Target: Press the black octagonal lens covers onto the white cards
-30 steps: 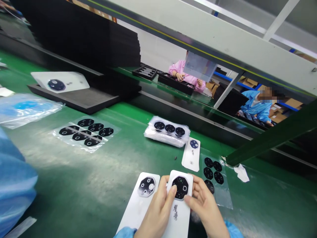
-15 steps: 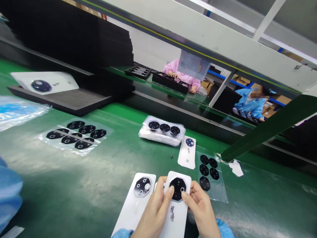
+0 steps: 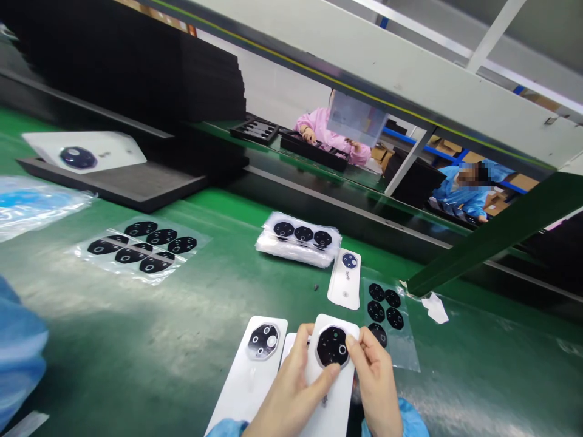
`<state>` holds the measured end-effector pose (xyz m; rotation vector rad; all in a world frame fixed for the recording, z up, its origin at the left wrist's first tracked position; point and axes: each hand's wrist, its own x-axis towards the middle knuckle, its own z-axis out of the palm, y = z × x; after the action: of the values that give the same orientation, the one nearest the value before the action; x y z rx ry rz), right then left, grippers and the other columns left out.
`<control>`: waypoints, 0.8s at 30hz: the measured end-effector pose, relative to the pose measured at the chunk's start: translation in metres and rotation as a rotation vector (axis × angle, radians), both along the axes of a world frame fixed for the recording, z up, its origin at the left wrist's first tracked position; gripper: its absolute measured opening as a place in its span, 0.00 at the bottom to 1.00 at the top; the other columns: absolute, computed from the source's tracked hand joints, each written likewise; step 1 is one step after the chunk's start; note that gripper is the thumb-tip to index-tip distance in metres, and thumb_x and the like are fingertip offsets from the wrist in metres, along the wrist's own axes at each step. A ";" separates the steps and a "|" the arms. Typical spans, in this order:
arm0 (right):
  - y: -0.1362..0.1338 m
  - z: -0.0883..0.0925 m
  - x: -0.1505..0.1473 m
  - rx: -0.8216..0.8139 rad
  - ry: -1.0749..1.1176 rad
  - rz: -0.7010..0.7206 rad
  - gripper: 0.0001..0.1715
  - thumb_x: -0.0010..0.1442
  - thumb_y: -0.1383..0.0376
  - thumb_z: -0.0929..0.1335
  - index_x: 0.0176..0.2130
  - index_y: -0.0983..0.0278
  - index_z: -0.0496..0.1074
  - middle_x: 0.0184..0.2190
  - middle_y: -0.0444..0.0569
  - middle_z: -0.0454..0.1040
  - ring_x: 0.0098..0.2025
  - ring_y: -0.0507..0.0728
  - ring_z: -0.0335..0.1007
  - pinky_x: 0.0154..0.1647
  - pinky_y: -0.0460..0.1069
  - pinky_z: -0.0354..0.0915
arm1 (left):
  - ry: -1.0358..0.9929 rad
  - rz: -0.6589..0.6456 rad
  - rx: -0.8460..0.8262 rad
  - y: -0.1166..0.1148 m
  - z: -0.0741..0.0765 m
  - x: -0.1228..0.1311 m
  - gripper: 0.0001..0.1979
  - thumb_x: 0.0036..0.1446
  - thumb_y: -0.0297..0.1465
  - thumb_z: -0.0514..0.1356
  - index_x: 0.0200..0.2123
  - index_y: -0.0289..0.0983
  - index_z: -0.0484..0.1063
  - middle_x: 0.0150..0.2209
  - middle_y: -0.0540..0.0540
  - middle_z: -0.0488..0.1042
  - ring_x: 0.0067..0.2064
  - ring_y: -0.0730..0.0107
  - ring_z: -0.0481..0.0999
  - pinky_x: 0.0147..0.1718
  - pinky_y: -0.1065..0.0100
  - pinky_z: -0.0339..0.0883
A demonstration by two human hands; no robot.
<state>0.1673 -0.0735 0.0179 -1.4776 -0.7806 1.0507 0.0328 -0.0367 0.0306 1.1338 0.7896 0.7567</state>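
My left hand (image 3: 294, 388) is closed around a white phone back panel (image 3: 339, 400), its thumb lying across the front below the black octagonal camera sticker (image 3: 330, 347). At the panel's upper right edge, my right hand (image 3: 377, 379) grips with thumb and fingers, the thumb tip beside the sticker's rim. Part of the printed lettering is covered by my left thumb. To the left lies another white phone panel (image 3: 248, 388) with a camera ring. Between the two, a further white piece shows only partly.
Behind are a stack of bagged stickers (image 3: 296, 252), a small white panel (image 3: 345, 282) and a clear sticker sheet (image 3: 405, 349). Another sticker sheet (image 3: 157, 276) and a black tray (image 3: 146, 191) with a tilted phone panel lie left. A green post (image 3: 478, 237) slants at right; two co-workers sit beyond.
My left thumb has slid from the sticker to below it. My right thumb has moved up along the sticker's right side. The held panel has shifted slightly right.
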 end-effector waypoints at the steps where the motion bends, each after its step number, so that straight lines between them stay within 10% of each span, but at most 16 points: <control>1: 0.000 -0.001 -0.001 -0.004 0.003 -0.013 0.23 0.54 0.47 0.67 0.25 0.61 0.57 0.20 0.36 0.51 0.21 0.48 0.47 0.18 0.42 0.49 | -0.014 -0.021 0.006 0.000 -0.001 0.000 0.16 0.55 0.39 0.59 0.44 0.41 0.59 0.42 0.47 0.72 0.46 0.61 0.71 0.43 0.67 0.64; 14: 0.005 -0.002 0.004 0.011 0.072 0.040 0.19 0.56 0.51 0.67 0.27 0.62 0.60 0.17 0.35 0.52 0.18 0.47 0.47 0.17 0.43 0.48 | 0.037 -0.064 0.121 0.008 -0.007 -0.008 0.15 0.62 0.40 0.49 0.48 0.40 0.60 0.46 0.44 0.72 0.47 0.61 0.70 0.46 0.66 0.61; 24: 0.000 0.003 -0.015 0.113 0.077 0.065 0.20 0.48 0.55 0.73 0.36 0.62 0.65 0.32 0.46 0.74 0.34 0.56 0.69 0.33 0.47 0.63 | 0.096 0.043 0.122 0.002 -0.010 -0.002 0.13 0.62 0.42 0.48 0.42 0.39 0.61 0.39 0.45 0.72 0.40 0.62 0.71 0.38 0.67 0.63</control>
<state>0.1526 -0.0735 0.0209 -1.3166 -0.8247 1.0881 0.0309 -0.0342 0.0207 1.2737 0.8595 0.8001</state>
